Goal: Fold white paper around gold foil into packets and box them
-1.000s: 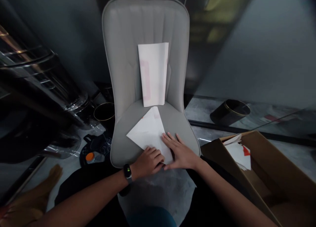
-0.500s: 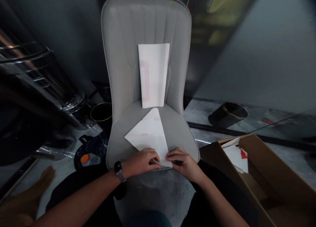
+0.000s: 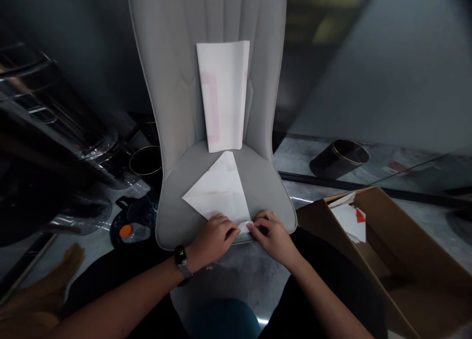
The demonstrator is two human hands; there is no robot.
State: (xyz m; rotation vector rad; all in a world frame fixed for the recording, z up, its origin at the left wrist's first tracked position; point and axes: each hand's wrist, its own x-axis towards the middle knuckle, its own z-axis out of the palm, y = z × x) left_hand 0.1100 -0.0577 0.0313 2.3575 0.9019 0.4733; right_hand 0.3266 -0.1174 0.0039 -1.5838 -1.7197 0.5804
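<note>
A white paper (image 3: 217,189), folded to a pointed shape, lies on the seat of a grey chair (image 3: 177,177). Its near corner is folded over at the seat's front edge. My left hand (image 3: 217,238), with a watch on the wrist, has its fingers closed on the left of that corner. My right hand (image 3: 275,236) pinches the same corner from the right, thumb on the fold. Behind, a folded white sheet (image 3: 224,96) with faint pink marks leans upright against the chair's backrest.
An open cardboard box (image 3: 416,245) with paper scraps (image 3: 350,221) stands at the right. Black bins (image 3: 145,162) are on both sides. An orange-capped bottle (image 3: 134,232) lies at the left, near shiny metal cylinders (image 3: 55,110).
The paper's near corner, flat and pointed before, is now folded up. Both hands have closed in on it. The view has shifted, with the chair's top now cut off.
</note>
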